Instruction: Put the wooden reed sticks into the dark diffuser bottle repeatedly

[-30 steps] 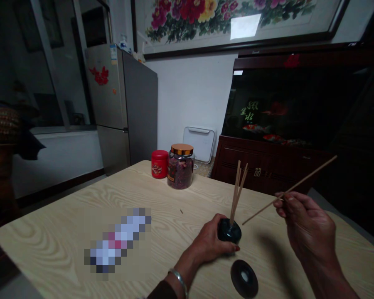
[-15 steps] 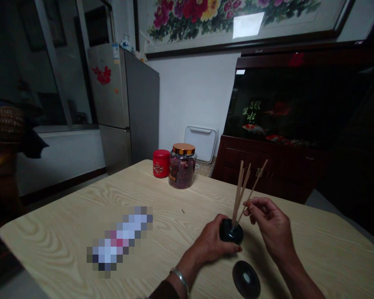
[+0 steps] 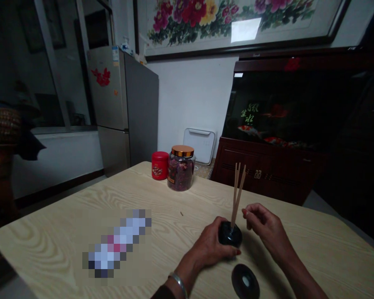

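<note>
My left hand (image 3: 210, 243) wraps a glossy black bottle (image 3: 230, 234) standing on the table, and a silver bangle circles that wrist. Thin wooden sticks (image 3: 237, 195) rise from the bottle's neck, slightly splayed. My right hand (image 3: 268, 230) hangs just right of the sticks, apart from them, its fingertips pinched together around nothing visible. Below the bottle lies a dark round disc (image 3: 243, 282) with a pale centre, near neither fingertip. My left hand hides part of the bottle.
The pale wood-grain table (image 3: 59, 224) holds a pixelated blurred object (image 3: 116, 245), a red tin (image 3: 160, 165) and a gold-lidded jar of dried flowers (image 3: 181, 171). Behind the table are a fridge (image 3: 124, 108) and a dark fish tank (image 3: 286, 112).
A long stick held by my right hand earlier is no longer in its fingers. That hand moved in from the far right toward the bottle, and the fingers have closed.
</note>
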`<action>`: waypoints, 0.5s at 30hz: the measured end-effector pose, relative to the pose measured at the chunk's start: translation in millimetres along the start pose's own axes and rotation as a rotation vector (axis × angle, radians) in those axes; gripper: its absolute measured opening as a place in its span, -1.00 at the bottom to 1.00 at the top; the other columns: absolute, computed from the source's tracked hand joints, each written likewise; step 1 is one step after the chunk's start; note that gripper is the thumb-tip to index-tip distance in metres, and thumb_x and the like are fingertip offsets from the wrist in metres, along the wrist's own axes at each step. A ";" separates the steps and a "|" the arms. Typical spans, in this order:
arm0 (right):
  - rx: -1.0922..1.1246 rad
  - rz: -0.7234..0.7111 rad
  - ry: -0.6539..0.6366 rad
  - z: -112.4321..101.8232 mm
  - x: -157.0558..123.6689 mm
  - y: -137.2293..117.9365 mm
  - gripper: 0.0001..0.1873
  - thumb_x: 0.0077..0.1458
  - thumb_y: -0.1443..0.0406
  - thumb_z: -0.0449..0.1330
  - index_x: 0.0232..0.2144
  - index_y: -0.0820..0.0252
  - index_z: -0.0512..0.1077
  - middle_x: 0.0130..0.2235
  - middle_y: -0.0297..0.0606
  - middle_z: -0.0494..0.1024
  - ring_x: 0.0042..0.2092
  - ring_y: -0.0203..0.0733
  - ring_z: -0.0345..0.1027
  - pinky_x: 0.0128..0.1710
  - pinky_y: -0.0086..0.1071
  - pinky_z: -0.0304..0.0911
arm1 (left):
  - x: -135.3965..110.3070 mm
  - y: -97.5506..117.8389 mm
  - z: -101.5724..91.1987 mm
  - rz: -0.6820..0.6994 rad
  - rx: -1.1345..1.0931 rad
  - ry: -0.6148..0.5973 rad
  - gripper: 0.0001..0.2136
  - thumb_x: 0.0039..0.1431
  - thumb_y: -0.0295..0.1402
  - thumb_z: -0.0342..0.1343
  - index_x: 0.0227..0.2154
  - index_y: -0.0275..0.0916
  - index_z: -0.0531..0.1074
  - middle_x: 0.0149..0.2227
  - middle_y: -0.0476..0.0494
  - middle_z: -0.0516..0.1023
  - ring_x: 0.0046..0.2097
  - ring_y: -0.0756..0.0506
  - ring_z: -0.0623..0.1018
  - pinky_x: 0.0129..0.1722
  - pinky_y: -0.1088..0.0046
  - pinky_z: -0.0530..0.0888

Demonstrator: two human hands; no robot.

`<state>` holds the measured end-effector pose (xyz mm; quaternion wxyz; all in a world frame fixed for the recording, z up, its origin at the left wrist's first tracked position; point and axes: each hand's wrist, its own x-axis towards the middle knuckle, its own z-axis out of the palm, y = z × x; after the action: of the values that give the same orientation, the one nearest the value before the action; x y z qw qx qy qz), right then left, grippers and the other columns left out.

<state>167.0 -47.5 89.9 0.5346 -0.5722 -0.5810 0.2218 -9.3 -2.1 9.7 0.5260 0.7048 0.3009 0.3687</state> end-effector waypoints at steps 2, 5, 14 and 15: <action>-0.005 0.005 0.013 -2.2 0.5 0.9 -0.65 0.06 0.01 0.26 -0.44 0.18 0.43 -0.56 -0.40 0.40 -0.51 -0.28 0.27 -0.52 -0.41 0.16 | 0.3 0.3 -0.1 -0.002 0.009 0.000 -0.36 -0.26 -0.26 0.47 -0.05 -0.22 0.38 -0.18 -0.08 0.51 -0.17 -0.11 0.44 -0.22 0.44 0.34; 0.000 0.022 0.016 -3.7 1.2 3.7 -0.62 0.07 -0.02 0.24 -0.42 0.18 0.44 -0.53 -0.36 0.44 -0.47 -0.24 0.31 -0.51 -0.40 0.17 | -0.2 1.2 -0.1 -0.001 0.005 -0.011 -0.38 -0.23 -0.27 0.45 -0.04 -0.21 0.38 -0.19 -0.05 0.51 -0.17 -0.11 0.45 -0.22 0.45 0.35; -0.151 0.099 -0.255 -8.5 -0.1 22.5 -0.44 -0.01 -0.01 0.26 -0.03 0.14 0.42 0.03 -0.07 0.50 0.03 0.06 0.39 -0.11 -0.19 0.35 | 3.3 -5.8 -2.9 0.045 0.173 0.158 -0.07 -0.23 -0.21 0.45 0.25 -0.22 0.18 0.23 -0.29 0.27 0.22 -0.29 0.31 0.21 0.23 0.26; -0.168 0.103 -0.300 -6.6 -2.3 26.9 -0.35 -0.07 0.03 0.31 0.05 0.14 0.38 0.11 -0.04 0.44 0.10 0.09 0.34 -0.06 -0.17 0.34 | 3.9 -6.4 -3.7 0.036 0.191 0.167 -0.05 -0.23 -0.20 0.45 0.27 -0.23 0.15 0.25 -0.31 0.24 0.23 -0.31 0.29 0.22 0.21 0.26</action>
<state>183.8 -45.2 67.8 0.3802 -0.6044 -0.6407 0.2822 -10.4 4.6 5.0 0.4231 0.7238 0.3646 0.4051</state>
